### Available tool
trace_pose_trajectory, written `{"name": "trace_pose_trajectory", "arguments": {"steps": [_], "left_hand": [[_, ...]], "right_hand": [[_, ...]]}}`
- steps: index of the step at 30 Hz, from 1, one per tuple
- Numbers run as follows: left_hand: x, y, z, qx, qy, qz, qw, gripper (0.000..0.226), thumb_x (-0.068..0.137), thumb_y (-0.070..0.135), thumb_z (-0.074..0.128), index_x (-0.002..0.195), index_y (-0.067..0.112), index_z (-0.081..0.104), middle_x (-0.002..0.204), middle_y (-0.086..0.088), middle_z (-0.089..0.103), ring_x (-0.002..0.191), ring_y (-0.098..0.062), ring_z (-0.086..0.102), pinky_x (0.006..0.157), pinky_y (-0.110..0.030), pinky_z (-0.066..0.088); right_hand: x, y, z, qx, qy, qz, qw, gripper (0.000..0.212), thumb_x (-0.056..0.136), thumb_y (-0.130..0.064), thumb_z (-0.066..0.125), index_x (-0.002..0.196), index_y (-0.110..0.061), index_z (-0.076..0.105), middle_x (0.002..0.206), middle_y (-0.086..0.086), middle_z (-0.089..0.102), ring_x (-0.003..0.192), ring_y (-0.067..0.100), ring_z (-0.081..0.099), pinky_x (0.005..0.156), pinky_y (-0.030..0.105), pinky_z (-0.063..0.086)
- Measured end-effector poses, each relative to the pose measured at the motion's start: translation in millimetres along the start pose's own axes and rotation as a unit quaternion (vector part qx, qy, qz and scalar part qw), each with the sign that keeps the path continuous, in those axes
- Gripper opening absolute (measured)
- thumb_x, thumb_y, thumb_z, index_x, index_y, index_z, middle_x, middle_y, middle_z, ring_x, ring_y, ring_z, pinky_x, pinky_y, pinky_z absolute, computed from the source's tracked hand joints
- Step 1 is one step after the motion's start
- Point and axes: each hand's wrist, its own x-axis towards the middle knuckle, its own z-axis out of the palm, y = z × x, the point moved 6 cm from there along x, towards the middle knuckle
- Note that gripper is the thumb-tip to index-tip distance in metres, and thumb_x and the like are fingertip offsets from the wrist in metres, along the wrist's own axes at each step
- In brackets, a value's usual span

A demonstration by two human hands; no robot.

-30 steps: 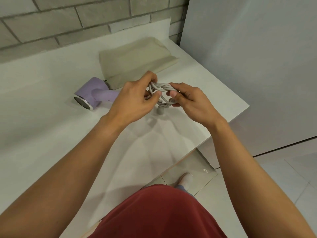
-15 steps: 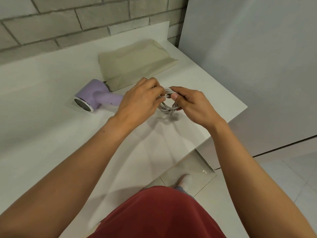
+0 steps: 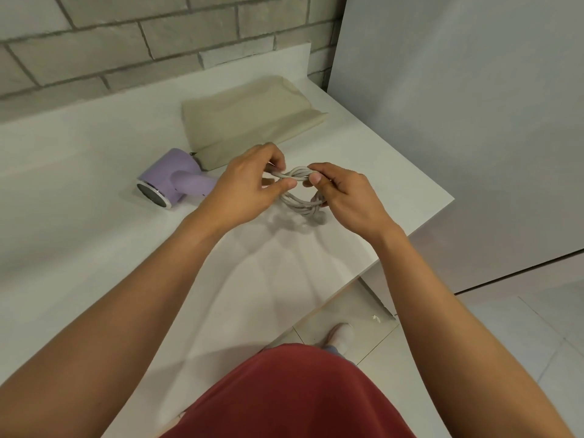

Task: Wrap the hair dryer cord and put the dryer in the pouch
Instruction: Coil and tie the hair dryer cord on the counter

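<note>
A plain brick-red garment (image 3: pixel 294 396) is worn over the torso and is seen from above as a broad, rounded shape. Beneath its edge a small strip of blue-grey fabric (image 3: pixel 334 349) is shown, and a pale, whitish sock or shoe (image 3: pixel 341 334) is worn on the one foot in view; which of the two cannot be told. The left hand (image 3: pixel 243 188), the right hand (image 3: pixel 344 197) and both forearms are left bare.

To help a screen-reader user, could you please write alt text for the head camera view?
A person's left hand and right hand both pinch a coiled grey cord over a white table. A purple hair dryer lies on the table to the left of the hands, beside a flat beige pouch.
</note>
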Motion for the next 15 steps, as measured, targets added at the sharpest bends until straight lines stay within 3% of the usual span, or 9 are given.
{"name": "trace_pose_trajectory", "arguments": {"steps": [3, 7, 9, 13, 15], "left_hand": [[-3, -15, -3, 0.053, -0.027, -0.080, 0.995, 0.060, 0.083, 0.056, 0.078, 0.131, 0.029, 0.054, 0.123, 0.008, 0.057, 0.114, -0.013, 0.054, 0.091, -0.033, 0.049], [-10, -17, -2, 0.061, -0.037, -0.102, 0.992, 0.042, 0.083, 0.053, 0.078, 0.115, 0.029, 0.065, 0.115, 0.009, 0.064, 0.110, -0.012, 0.059, 0.089, -0.028, 0.045], [-14, -17, -1, 0.045, -0.029, -0.122, 0.991, 0.037, 0.082, 0.056, 0.078, 0.108, 0.035, 0.063, 0.113, 0.015, 0.064, 0.109, -0.008, 0.059, 0.093, -0.030, 0.048], [-17, -19, -1, -0.027, -0.032, -0.147, 0.988, 0.049, 0.080, 0.053, 0.080, 0.123, 0.043, 0.058, 0.114, 0.020, 0.069, 0.114, -0.001, 0.062, 0.096, -0.025, 0.050], [-14, -16, 0, -0.032, -0.040, -0.135, 0.990, 0.045, 0.078, 0.050, 0.082, 0.118, 0.045, 0.061, 0.112, 0.020, 0.072, 0.114, 0.000, 0.063, 0.099, -0.028, 0.051]], "right_hand": [[-3, 2, -4, 0.028, 0.025, -0.009, 0.999, 0.024, 0.110, -0.027, 0.051, 0.127, -0.026, 0.069, 0.107, -0.013, 0.073, 0.091, 0.010, 0.073, 0.093, 0.042, 0.058], [-5, 9, -2, 0.042, 0.038, 0.001, 0.998, 0.025, 0.110, -0.028, 0.050, 0.129, -0.025, 0.067, 0.108, -0.009, 0.073, 0.096, 0.013, 0.074, 0.095, 0.047, 0.059], [-6, 9, 0, 0.048, 0.036, 0.000, 0.998, 0.025, 0.110, -0.028, 0.050, 0.129, -0.025, 0.067, 0.109, -0.008, 0.073, 0.096, 0.013, 0.074, 0.095, 0.047, 0.059], [-7, 11, 0, 0.047, 0.031, -0.001, 0.998, 0.025, 0.110, -0.028, 0.050, 0.129, -0.025, 0.066, 0.110, -0.006, 0.073, 0.097, 0.013, 0.074, 0.095, 0.048, 0.058], [-8, 13, -1, 0.049, 0.030, 0.001, 0.998, 0.025, 0.110, -0.029, 0.050, 0.129, -0.025, 0.066, 0.110, -0.008, 0.073, 0.098, 0.013, 0.074, 0.096, 0.048, 0.058]]}}
